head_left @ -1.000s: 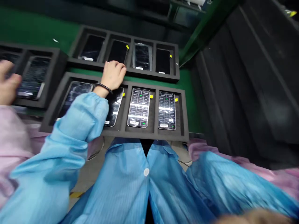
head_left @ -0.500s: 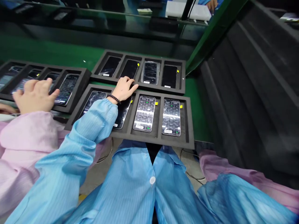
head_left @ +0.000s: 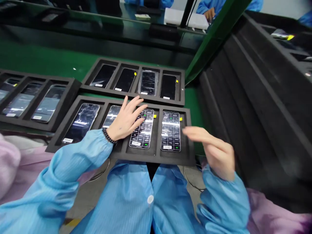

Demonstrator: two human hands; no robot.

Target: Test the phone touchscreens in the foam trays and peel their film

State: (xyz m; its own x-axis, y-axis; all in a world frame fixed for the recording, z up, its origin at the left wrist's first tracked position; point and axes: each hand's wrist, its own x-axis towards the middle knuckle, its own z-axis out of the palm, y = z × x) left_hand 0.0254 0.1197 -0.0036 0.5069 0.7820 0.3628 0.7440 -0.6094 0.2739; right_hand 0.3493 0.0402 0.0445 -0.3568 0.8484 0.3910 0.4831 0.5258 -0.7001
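Observation:
My left hand [head_left: 125, 121] hovers over the near black foam tray [head_left: 156, 158], fingers spread, holding nothing. It partly covers the second smartphone [head_left: 112, 116] and a third phone [head_left: 140, 138], whose screen is lit with a grid of buttons; whether it touches them I cannot tell. At the tray's right edge is my right hand [head_left: 215, 149], blurred, its fingers stretched toward the fourth phone [head_left: 170, 131], which shows a similar lit grid. Nothing visible is in that hand. A dark-screened phone [head_left: 81, 123] lies in the leftmost compartment.
A second foam tray [head_left: 156, 100] with several phones sits directly behind. Another phone tray [head_left: 71, 89] stands at left, near a pink sleeve [head_left: 9, 165]. Stacked black foam trays [head_left: 234, 97] rise at right beside a green post [head_left: 214, 39]. A person's hand [head_left: 209, 14] is across the bench.
My left hand has moved from the gap between the trays toward me, over the phones. My right hand has come into view at right. The neighbour's hand has left the left tray.

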